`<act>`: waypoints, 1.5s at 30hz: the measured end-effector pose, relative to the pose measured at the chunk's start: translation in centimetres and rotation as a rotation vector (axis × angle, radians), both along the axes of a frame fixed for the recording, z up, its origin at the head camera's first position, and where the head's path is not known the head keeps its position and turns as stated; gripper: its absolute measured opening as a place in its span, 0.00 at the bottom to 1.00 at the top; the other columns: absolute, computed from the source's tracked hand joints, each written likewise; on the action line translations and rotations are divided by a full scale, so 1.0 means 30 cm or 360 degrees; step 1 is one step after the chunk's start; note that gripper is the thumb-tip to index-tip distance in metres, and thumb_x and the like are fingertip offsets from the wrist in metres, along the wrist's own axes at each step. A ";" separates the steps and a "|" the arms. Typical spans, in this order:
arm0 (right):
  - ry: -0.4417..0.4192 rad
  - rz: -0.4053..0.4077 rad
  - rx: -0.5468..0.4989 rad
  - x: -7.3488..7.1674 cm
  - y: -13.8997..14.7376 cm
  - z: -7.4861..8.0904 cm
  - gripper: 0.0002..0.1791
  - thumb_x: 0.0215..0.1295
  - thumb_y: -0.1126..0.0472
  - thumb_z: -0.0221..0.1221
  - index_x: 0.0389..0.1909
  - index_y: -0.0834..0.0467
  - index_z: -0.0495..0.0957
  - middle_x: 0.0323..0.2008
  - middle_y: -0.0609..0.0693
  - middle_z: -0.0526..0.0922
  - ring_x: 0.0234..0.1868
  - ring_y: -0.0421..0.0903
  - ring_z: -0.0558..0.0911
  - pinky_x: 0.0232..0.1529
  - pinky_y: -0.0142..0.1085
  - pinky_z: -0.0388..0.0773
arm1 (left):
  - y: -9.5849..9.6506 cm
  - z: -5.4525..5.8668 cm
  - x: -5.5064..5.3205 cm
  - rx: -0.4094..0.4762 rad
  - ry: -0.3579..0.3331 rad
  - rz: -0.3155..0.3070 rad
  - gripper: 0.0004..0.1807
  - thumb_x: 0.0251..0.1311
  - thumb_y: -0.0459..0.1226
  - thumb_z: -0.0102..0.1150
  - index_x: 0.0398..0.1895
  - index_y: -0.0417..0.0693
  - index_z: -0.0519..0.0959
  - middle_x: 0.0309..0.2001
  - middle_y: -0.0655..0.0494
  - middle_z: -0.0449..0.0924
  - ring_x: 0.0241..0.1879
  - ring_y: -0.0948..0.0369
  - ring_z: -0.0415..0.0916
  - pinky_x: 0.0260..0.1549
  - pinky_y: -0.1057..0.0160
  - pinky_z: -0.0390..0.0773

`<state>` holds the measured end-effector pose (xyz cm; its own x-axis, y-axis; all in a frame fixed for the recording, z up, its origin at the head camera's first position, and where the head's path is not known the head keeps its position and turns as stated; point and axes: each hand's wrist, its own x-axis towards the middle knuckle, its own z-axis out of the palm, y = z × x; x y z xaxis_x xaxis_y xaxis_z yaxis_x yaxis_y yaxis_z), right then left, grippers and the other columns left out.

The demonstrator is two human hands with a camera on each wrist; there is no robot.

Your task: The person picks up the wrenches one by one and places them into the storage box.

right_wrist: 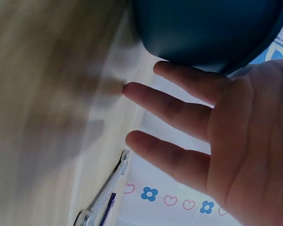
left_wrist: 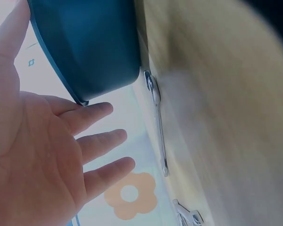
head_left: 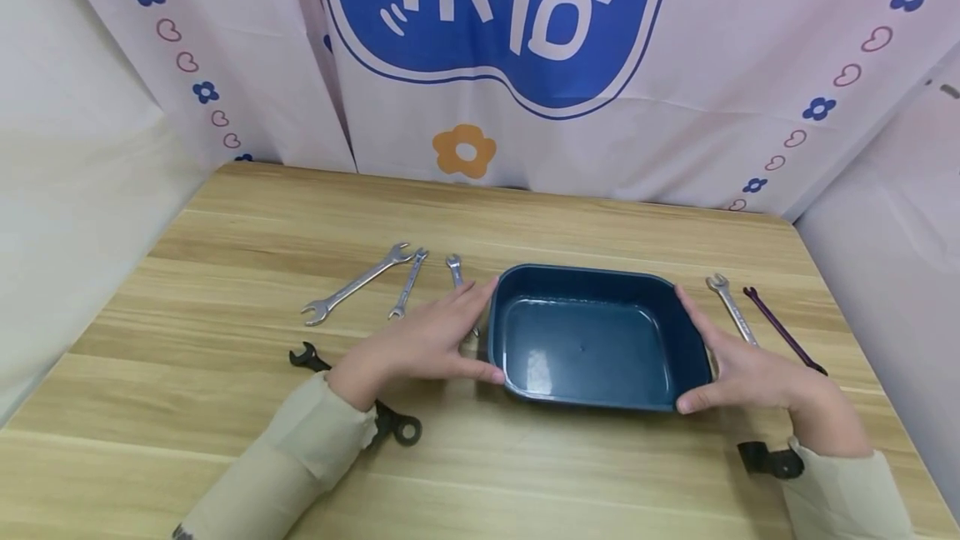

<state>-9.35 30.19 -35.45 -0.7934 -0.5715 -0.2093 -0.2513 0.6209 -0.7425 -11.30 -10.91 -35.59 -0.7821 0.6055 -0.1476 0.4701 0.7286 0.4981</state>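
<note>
An empty dark teal plastic bin (head_left: pixel 585 352) with rounded corners sits between the two hands, its opening facing up. Along its left side the left hand (head_left: pixel 431 338) touches the rim with thumb and forefinger; in the left wrist view its other fingers (left_wrist: pixel 101 146) are spread and nearly straight. The right hand (head_left: pixel 753 375) meets the right side likewise, thumb at the near corner, and its fingers (right_wrist: pixel 170 106) extend straight in the right wrist view. A small silver wrench (head_left: pixel 454 267) lies partly hidden behind the left hand. Whether the bin rests on the table cannot be told.
Left on the wooden table (head_left: pixel 225 273) lie a large silver open-end wrench (head_left: pixel 360 282), a smaller one (head_left: pixel 408 286) and a black wrench (head_left: pixel 405 430) partly under the left forearm. Right of the bin lie a silver wrench (head_left: pixel 731 307) and a purple one (head_left: pixel 783 330). A printed curtain (head_left: pixel 637 148) hangs behind.
</note>
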 end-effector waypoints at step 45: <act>-0.0075 -0.0101 0.0286 -0.104 -0.026 0.056 0.77 0.51 0.49 0.75 0.76 0.46 0.16 0.77 0.72 0.33 0.72 0.78 0.53 0.63 0.71 0.60 | -0.064 0.035 -0.090 0.0051 -0.0095 -0.0118 0.51 0.61 0.57 0.63 0.80 0.50 0.49 0.79 0.51 0.51 0.79 0.52 0.48 0.75 0.48 0.54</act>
<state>-12.46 29.41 -33.77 -0.8136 -0.4708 -0.3412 -0.1750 0.7579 -0.6285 -14.01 -12.82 -34.54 -0.7252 0.6667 -0.1722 0.4909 0.6759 0.5497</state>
